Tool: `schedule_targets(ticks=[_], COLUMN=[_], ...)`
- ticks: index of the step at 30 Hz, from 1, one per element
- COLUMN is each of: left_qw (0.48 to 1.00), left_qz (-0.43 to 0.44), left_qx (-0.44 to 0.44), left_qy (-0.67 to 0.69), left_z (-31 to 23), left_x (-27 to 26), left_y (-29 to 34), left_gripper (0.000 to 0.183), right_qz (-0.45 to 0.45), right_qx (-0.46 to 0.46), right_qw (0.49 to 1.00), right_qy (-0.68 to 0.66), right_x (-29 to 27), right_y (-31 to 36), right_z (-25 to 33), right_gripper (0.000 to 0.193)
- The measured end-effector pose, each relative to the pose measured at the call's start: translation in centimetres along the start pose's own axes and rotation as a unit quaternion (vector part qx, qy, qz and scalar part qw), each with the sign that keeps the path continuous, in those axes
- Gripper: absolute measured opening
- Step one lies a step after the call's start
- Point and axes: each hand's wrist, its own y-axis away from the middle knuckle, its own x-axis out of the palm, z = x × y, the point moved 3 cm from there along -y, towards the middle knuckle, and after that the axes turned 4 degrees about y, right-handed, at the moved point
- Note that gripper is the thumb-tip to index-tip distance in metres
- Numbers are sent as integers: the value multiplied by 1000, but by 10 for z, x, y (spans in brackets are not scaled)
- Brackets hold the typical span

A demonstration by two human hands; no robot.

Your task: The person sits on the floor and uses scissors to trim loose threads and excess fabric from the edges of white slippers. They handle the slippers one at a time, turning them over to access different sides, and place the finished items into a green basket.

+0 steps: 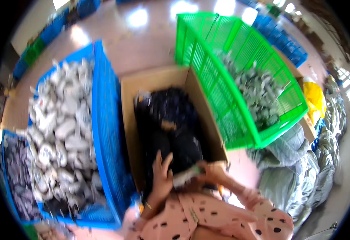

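My left hand (161, 178) is raised over the near end of an open cardboard box (157, 75), its fingers stretched apart with nothing gripped. Across from it, my right hand (215, 173) is closed around one end of a blurred pale grey piece (185, 177) with a touch of green. Motion smear hides what kind of piece it is. It lies at the box's near edge, between my two hands. Inside the box are black, soft-looking bundles (186, 147) and, farther in, a heap of dark navy pieces (173, 106).
Left of the box stands a blue crate (103, 120) heaped with whitish pieces (65, 104); another holds purplish-grey pieces (19, 180). To the right, a tilted green basket (223, 96) contains grey-green pieces (259, 88). Bulging pale sacks (287, 180) lie beyond it, near a yellow bag (314, 100).
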Motion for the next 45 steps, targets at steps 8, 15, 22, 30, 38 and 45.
schedule_targets(ticks=[8, 15, 22, 30, 38, 45], left_qw=[997, 999, 970, 952, 922, 910], left_qz=[60, 9, 88, 54, 16, 24], left_qx=[54, 2, -141, -104, -167, -189], left_qy=[21, 47, 179, 282, 348, 367], left_z=[-45, -49, -69, -90, -94, -92], left_x=[-21, -17, -11, -12, -30, -47], left_y=[-9, -32, -31, -31, -35, -33], left_gripper=[38, 19, 20, 20, 20, 17], right_qz=[-107, -53, -35, -9, -174, -261], right_qx=[-31, -114, -116, -109, -189, -276], right_qw=[980, 933, 911, 831, 923, 920], right_qy=[-166, -338, -395, -546, -285, 99], right_x=[-47, -54, -106, -98, -124, -164], right_y=[-40, -51, -37, -42, -37, -28], right_z=[22, 11, 48, 69, 66, 94], right_gripper=[44, 47, 32, 14, 38, 43])
